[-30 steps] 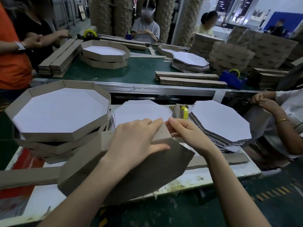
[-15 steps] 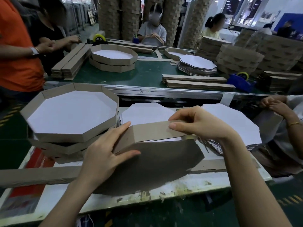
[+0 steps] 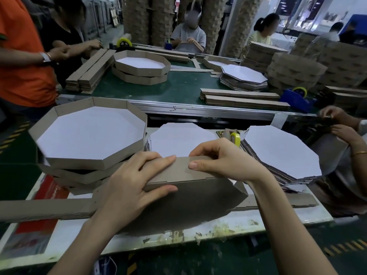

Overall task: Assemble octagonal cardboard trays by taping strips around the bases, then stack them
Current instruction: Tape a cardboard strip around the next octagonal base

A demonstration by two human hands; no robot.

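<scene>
A brown octagonal cardboard base (image 3: 184,207) stands tilted on its edge in front of me, its brown underside facing me. A cardboard strip (image 3: 178,171) is folded along its top edge. My left hand (image 3: 135,183) grips the strip and base, fingers over the top and thumb on the near face. My right hand (image 3: 224,159) pinches the strip's upper edge, thumb pressed on its near face. The strip's loose tail (image 3: 43,211) runs left across the table. Finished trays (image 3: 89,135) are stacked at the left.
White octagon bases lie in piles at centre (image 3: 180,137) and right (image 3: 282,151), with a yellow tape dispenser (image 3: 234,137) between them. Another person's hands (image 3: 341,132) work at the right. A green conveyor (image 3: 178,86) behind carries trays and strips. Tape scraps line the near table edge (image 3: 198,233).
My left hand moved up from the base's left side to grip the strip at the top. My right hand shifted left and its thumb now presses the strip's near face.
</scene>
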